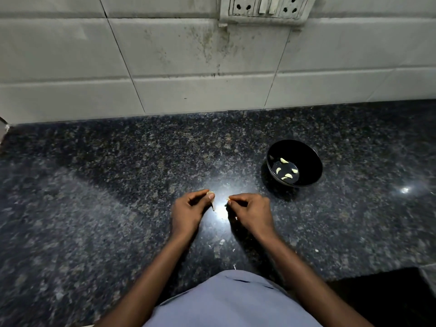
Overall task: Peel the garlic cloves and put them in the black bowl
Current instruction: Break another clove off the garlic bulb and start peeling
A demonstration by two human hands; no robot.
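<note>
Garlic point(211, 197) is sitting pinched at the fingertips of the left hand point(188, 212), a small clove with a brownish, pointed strip of skin trailing down from it toward the counter. The thumb and curled fingers of that hand are closing round the clove, holding it just above the dark surface. Just beside it, across a small gap, the right hand point(251, 214) is pinching a tiny pale scrap of peel point(228, 199) between thumb and forefinger, the other fingers curling under the palm. Both hands are hovering over a bright patch of reflected light on the granite countertop point(94, 197).

Off to the right and slightly further back, the black bowl point(313, 161) is standing upright on the counter, apart from both hands. Peeled cloves point(286, 177) are lying loose on its bottom, five or so, pale yellow against the black.

Small whitish flakes of skin point(221, 241) are lying scattered on the counter between the forearms and near the person's body. A grey-blue shirt point(231, 303) is filling the lower middle of the view. Behind the counter, a white tiled wall point(165, 55) is rising, smudged with dark marks, and a switch and socket plate point(264, 8) is sitting at its upper edge.
</note>
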